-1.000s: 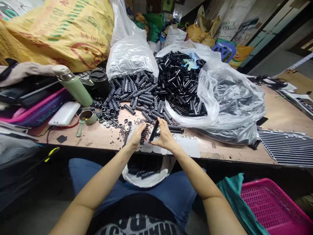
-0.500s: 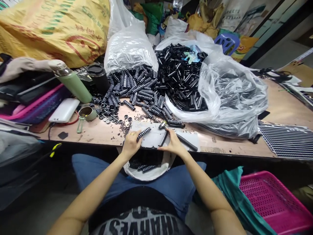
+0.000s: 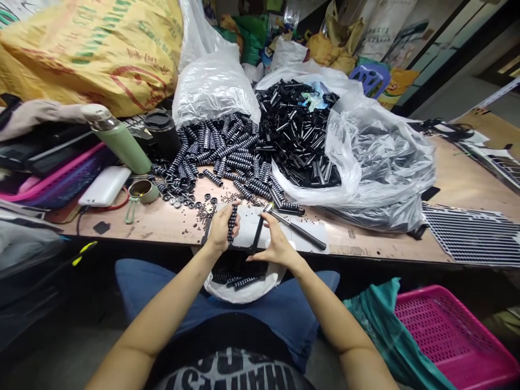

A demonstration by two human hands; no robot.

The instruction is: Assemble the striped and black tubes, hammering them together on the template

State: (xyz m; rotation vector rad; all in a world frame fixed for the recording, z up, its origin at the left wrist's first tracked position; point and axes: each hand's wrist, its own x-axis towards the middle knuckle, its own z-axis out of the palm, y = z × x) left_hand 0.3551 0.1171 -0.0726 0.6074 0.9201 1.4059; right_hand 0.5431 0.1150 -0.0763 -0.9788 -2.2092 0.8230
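My left hand (image 3: 221,230) is closed around a black ribbed cylinder with white bands (image 3: 232,223), held upright over the table's front edge. My right hand (image 3: 277,244) pinches a plain black tube (image 3: 257,235), tilted, just right of the ribbed piece; the two parts are apart. A small hammer (image 3: 293,225) lies on the table just behind my right hand. Below my hands a white bag (image 3: 244,281) with several ribbed pieces hangs over my lap.
A pile of ribbed cylinders (image 3: 227,154) spills from a clear bag; beside it an open bag of black tubes (image 3: 300,132). Left: green flask (image 3: 117,138), black cup (image 3: 162,132), white phone (image 3: 104,187), small washers (image 3: 182,200). A pink basket (image 3: 450,336) sits at lower right.
Both hands had dropped to the table surface half a second ago; now they are lifted again, the ribbed piece turned upright in my left and the black tube raised in my right.
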